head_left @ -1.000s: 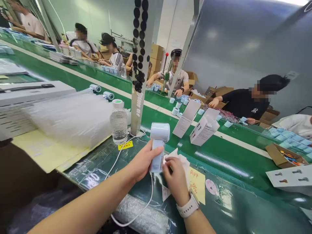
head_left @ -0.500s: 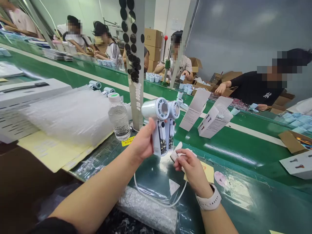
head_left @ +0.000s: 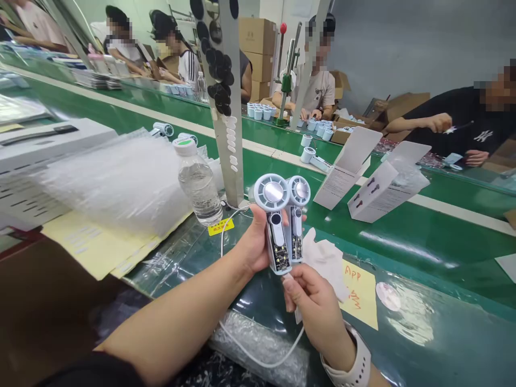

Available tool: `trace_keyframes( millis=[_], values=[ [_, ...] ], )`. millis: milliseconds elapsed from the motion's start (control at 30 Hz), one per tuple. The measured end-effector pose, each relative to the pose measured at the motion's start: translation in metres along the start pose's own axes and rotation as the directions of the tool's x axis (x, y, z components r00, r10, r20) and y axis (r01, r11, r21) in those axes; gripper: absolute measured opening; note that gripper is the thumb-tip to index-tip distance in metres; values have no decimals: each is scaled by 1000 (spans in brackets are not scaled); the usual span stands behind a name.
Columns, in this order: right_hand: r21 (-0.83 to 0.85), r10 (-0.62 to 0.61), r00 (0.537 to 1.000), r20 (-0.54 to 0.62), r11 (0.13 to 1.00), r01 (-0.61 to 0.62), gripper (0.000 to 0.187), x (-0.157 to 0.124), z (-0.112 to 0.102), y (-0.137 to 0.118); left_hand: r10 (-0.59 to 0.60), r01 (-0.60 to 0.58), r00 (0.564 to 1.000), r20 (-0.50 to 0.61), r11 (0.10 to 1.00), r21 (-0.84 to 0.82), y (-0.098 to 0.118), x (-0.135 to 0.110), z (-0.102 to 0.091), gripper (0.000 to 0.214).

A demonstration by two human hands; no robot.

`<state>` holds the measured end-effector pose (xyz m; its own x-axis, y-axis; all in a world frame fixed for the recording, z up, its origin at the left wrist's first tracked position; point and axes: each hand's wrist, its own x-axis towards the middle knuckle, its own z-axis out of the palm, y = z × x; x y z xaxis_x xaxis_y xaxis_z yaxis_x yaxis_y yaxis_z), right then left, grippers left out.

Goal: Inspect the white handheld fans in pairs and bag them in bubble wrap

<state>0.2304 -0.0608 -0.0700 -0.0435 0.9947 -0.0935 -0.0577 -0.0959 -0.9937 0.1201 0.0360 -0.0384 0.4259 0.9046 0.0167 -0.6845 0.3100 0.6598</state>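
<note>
- left hand [head_left: 255,248] closed around two white fans [head_left: 282,223], held above the belt [head_left: 435,248]
- right hand [head_left: 316,303] curled, apparently pinching the end of a white cable [head_left: 258,361]
- bare circuit boards could get knocked — a loose grip might cause a drop
- bottle [head_left: 198,188] stood near, holding water
- white boxes [head_left: 382,191] stood open — contents hidden

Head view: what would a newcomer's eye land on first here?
Two white handheld fans with bare dark circuit boards stand out at centre, gripped upright in the left hand. Just below, the right hand, wearing a white smartwatch, pinches a white cable. Beyond, a long green conveyor belt runs past a co-worker in a black shirt.
</note>
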Motion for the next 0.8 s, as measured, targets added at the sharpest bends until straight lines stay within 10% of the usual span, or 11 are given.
trace_keyframes(
  millis=[267, 500, 800],
  values=[
    [89, 29, 997, -76, 996, -22, 44, -7, 12, 9, 115, -113, 992, -52, 993, 38, -9, -4, 2, 68],
    [-193, -238, 970, -46, 955, 225, 34, -7, 2, -5, 61, -75, 994, -90, 985, -155, -4, -2, 3, 66],
    [-240, -56, 993, -99, 970, 31, 41, -5, -8, 2, 61, -63, 998, -16, 992, -109, 6, -7, 8, 66]
  ],
)
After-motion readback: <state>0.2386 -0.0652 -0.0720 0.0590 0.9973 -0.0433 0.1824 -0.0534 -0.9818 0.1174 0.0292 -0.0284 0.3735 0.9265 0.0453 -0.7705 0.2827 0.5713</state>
